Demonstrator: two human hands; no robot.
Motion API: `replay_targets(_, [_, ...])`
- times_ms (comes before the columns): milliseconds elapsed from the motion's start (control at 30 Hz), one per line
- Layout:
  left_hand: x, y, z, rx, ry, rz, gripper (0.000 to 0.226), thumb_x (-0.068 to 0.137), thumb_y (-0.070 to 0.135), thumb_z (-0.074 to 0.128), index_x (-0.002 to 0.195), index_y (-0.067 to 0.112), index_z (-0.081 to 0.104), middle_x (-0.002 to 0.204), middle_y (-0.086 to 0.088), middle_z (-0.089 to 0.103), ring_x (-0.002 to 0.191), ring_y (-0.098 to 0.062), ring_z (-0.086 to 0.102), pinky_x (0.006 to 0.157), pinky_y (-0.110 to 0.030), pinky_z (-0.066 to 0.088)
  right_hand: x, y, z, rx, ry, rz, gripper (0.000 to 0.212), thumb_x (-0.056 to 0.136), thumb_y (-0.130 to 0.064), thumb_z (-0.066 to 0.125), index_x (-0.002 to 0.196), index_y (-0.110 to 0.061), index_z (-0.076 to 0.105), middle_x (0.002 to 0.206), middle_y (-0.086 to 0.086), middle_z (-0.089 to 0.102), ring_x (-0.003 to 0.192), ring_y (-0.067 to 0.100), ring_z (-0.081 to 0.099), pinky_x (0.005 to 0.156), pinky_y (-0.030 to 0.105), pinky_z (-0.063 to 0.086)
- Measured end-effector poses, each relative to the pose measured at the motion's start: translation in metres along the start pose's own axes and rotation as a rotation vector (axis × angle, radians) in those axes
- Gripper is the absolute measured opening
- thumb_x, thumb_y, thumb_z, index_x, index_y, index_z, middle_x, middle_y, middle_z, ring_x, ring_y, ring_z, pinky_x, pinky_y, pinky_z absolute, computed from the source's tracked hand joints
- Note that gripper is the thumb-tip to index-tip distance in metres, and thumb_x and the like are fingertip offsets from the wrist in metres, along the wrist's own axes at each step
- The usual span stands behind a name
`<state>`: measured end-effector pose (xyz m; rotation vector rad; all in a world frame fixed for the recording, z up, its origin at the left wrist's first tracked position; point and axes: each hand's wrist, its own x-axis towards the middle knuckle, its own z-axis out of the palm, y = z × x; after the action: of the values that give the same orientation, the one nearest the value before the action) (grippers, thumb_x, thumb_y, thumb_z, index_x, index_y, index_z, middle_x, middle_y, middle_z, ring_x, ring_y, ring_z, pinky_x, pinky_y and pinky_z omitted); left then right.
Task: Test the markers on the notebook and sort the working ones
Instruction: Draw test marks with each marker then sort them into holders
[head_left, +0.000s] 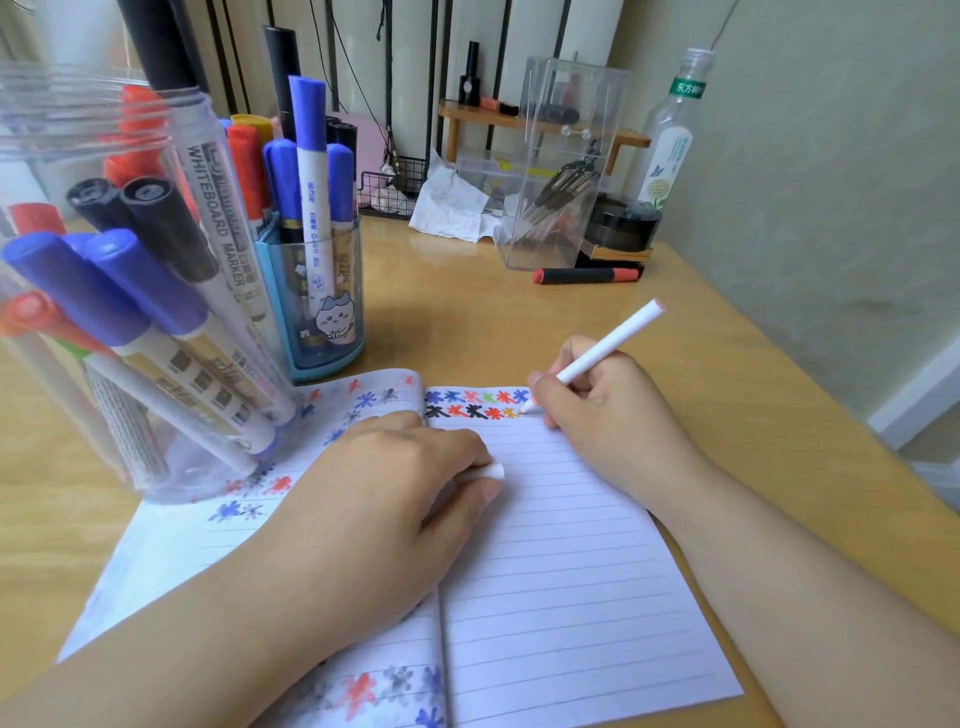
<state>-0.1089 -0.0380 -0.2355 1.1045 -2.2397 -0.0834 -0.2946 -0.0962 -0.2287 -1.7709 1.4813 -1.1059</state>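
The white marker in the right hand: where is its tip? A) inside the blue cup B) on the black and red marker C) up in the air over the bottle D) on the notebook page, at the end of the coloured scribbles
D: the right hand presses the white marker tip to the notebook beside the scribble row.

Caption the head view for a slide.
Right hand tests a white marker on the notebook; left hand holds its cap.
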Motion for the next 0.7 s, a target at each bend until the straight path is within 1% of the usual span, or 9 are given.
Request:
replay_targets(133, [-0.0011, -0.0002, 0.0008, -0.016, 0.006, -0.01, 0.035, 0.087, 0.045, 0.038, 0.08, 0.025, 0.066, 0.052, 0.02, 0.03, 0.063, -0.006, 0.042, 0.053, -0.014, 0.036, 0.0017, 0.0023, -0.0022, -0.006, 0.022, 0.02, 0.025, 0.09, -0.014, 0.057, 0.073, -0.002, 0.041, 0.062, 0.014, 0.047, 0.049, 0.014, 0.031, 0.042, 0.022, 0.026])
replay_targets(400, [-0.0007, 0.0001, 0.0, -0.006, 0.0, -0.016, 0.035, 0.087, 0.045, 0.038, 0.079, 0.025, 0.066, 0.052, 0.017, 0.031, 0.062, -0.008, 0.041, 0.053, -0.015, 0.035, 0.0001, -0.0001, -0.0019, 0.019, -0.008, 0.018, 0.026, 0.089, -0.012, 0.057, 0.071, -0.002, 0.042, 0.06, 0.015, 0.046, 0.052, 0.018, 0.031, 0.043, 0.026, 0.024])
replay_targets(500, [-0.0003, 0.0002, -0.0006, 0.002, 0.002, -0.014, 0.034, 0.087, 0.044, 0.038, 0.078, 0.025, 0.065, 0.052, 0.018, 0.029, 0.062, -0.007, 0.041, 0.052, -0.013, 0.034, -0.0013, -0.0015, -0.0008, 0.055, -0.005, 0.016, 0.026, 0.09, -0.013, 0.058, 0.07, -0.005, 0.044, 0.057, 0.01, 0.051, 0.053, 0.016, 0.038, 0.045, 0.026, 0.028])
replay_targets(533, [-0.0002, 0.0002, -0.0002, 0.001, 0.0, -0.015, 0.034, 0.087, 0.044, 0.038, 0.078, 0.025, 0.065, 0.052, 0.018, 0.03, 0.061, -0.007, 0.041, 0.052, -0.013, 0.035, -0.0011, -0.0019, -0.0006, 0.045, -0.007, 0.021, 0.026, 0.09, -0.013, 0.058, 0.07, -0.006, 0.044, 0.057, 0.008, 0.051, 0.052, 0.015, 0.038, 0.045, 0.025, 0.028])
replay_targets(600, [-0.0005, 0.0001, 0.0001, -0.003, -0.004, -0.018, 0.035, 0.087, 0.045, 0.038, 0.078, 0.025, 0.065, 0.052, 0.018, 0.031, 0.062, -0.007, 0.041, 0.052, -0.014, 0.036, 0.0003, -0.0019, -0.0016, 0.0, -0.002, 0.033, 0.027, 0.089, -0.011, 0.057, 0.067, -0.01, 0.041, 0.055, 0.007, 0.045, 0.049, 0.014, 0.032, 0.043, 0.025, 0.025])
replay_targets(700, [-0.0013, 0.0, -0.0007, -0.009, -0.017, -0.021, 0.034, 0.087, 0.045, 0.038, 0.078, 0.025, 0.065, 0.052, 0.018, 0.031, 0.063, -0.007, 0.04, 0.051, -0.015, 0.036, 0.0021, -0.0006, -0.0038, -0.051, 0.039, 0.039, 0.03, 0.085, -0.008, 0.055, 0.063, -0.015, 0.036, 0.047, -0.005, 0.032, 0.044, 0.01, 0.023, 0.039, 0.021, 0.021])
